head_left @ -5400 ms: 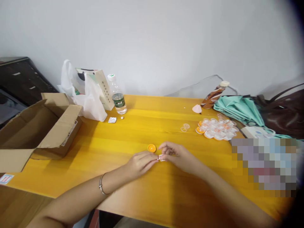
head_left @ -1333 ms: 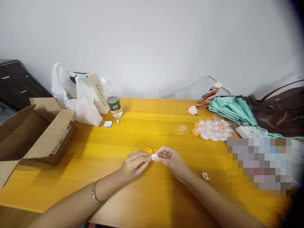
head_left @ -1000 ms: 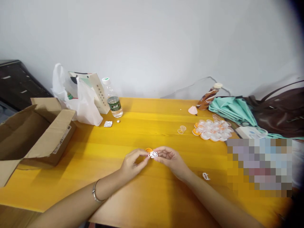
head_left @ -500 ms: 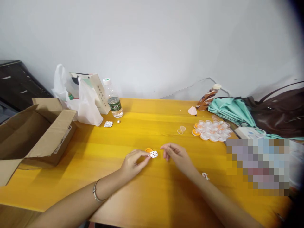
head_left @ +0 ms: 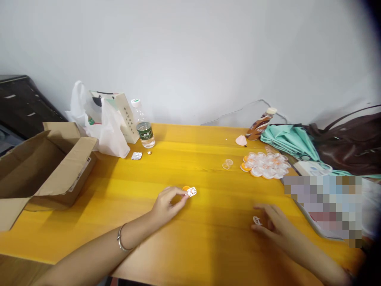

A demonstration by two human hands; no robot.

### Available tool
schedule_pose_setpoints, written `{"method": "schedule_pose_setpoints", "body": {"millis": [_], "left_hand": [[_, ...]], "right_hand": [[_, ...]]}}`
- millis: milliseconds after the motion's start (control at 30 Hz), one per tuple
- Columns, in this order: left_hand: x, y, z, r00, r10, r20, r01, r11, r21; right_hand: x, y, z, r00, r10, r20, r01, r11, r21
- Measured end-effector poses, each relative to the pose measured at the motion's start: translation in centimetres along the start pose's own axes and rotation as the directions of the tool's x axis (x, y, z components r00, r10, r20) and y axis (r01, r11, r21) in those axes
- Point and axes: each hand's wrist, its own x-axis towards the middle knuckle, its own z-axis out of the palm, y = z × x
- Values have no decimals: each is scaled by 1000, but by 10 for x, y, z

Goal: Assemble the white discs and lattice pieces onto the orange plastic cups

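Observation:
My left hand (head_left: 168, 204) pinches a small white cut-out piece (head_left: 192, 192) between thumb and fingertips, just above the yellow table (head_left: 184, 234). A small orange cap (head_left: 186, 188) lies right behind that piece. My right hand (head_left: 275, 227) rests low on the table at the right, fingers spread, its fingertips touching a second small white piece (head_left: 256, 220). A bracelet sits on my left wrist.
An open cardboard box (head_left: 41, 167) stands at the left edge. A white plastic bag (head_left: 102, 131), a paper bag and a water bottle (head_left: 143, 129) stand at the back left. A cluster of small clear cups (head_left: 266, 165), a brown bottle (head_left: 260, 124), teal cloth and a brown handbag (head_left: 351, 143) crowd the right.
My right hand let go of the white piece and moved right and toward me to the second white piece. My left hand keeps the first piece by the orange cap.

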Motion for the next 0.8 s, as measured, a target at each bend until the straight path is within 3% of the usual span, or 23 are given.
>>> {"method": "schedule_pose_setpoints", "body": {"millis": [100, 233, 400, 600, 800], "left_hand": [[0, -1, 0, 1000, -1, 2, 1, 1000, -4], [0, -2, 1, 1000, 4, 5, -4, 1000, -4], [1, -1, 1, 1000, 14, 1, -14, 1000, 2], [5, 3, -4, 1000, -3, 17, 3, 1000, -4], [6, 4, -6, 999, 33, 27, -35, 996, 76]], "right_hand": [[2, -12, 8, 992, -90, 88, 83, 993, 82], [20, -45, 12, 991, -97, 90, 64, 947, 315], [48, -88, 27, 984, -98, 150, -42, 689, 724], [74, -128, 40, 969, -179, 170, -46, 547, 836], [88, -138, 47, 953, -290, 88, 89, 545, 834]]}}
